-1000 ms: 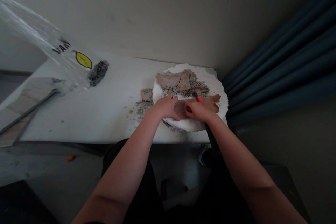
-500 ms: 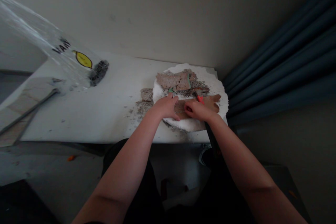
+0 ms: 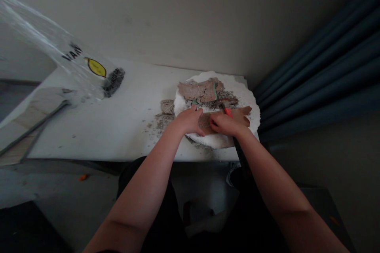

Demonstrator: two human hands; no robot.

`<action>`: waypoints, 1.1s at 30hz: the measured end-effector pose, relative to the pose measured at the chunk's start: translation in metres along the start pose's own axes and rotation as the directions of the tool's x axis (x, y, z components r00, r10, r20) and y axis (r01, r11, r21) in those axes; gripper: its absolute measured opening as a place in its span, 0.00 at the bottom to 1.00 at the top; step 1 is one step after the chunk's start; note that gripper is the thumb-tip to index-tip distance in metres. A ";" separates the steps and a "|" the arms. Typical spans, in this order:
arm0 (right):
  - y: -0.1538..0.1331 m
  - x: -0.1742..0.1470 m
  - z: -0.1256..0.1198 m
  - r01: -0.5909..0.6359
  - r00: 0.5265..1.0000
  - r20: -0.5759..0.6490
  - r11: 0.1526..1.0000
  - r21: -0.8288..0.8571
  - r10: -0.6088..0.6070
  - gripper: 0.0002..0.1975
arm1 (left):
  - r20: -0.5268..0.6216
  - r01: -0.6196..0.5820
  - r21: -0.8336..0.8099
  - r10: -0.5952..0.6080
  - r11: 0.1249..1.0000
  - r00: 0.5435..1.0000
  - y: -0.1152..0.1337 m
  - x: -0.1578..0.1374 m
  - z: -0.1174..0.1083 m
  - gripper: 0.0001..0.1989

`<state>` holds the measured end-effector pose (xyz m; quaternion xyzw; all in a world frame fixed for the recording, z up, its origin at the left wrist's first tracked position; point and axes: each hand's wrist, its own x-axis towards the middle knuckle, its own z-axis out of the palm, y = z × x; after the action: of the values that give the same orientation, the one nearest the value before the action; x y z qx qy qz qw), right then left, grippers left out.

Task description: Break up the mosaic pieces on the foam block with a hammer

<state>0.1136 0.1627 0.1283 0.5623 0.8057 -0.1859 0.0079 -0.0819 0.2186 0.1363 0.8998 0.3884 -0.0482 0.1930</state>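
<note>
My left hand [image 3: 190,121] rests on a flat brown piece [image 3: 204,120] with a pitted surface, thumb and fingers apart. Closed, with its fingers curled down, my right hand [image 3: 224,123] presses against the same piece; what is in its fingers, if anything, is hidden. A red part [image 3: 228,111] shows just behind the right hand, and a black shaft [image 3: 242,152] runs out below that wrist toward my lap. Under the brown piece lies a white ragged-edged sheet [image 3: 252,102]. A cracked brown slab [image 3: 197,90] with a green edge sits on its far side, among grey crumbs.
A clear plastic bag [image 3: 74,59] with a yellow print stands at the left of the white table [image 3: 118,126]. Near it, a dark bar [image 3: 38,124] lies over tan boards. A small grey-brown chunk [image 3: 167,106] is left of the sheet. Blue curtains [image 3: 320,63] hang right.
The whole view has shifted slightly, so everything sits a little further right. Both hands keep the same place on the brown piece.
</note>
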 end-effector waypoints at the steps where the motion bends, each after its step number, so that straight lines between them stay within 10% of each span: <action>1: -0.001 0.000 -0.001 -0.004 1.000 0.003 1.000 -0.006 0.004 0.07 | 0.000 0.003 0.000 -0.003 1.000 1.000 0.000 0.000 0.000 0.42; 33: -0.007 0.000 -0.006 -0.051 0.999 0.006 0.998 0.029 0.050 0.04 | -0.001 -0.004 -0.004 0.004 1.000 1.000 -0.001 0.000 0.001 0.44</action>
<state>0.1087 0.1621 0.1358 0.5821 0.7885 -0.1986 0.0065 -0.0820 0.2190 0.1354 0.9002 0.3866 -0.0465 0.1948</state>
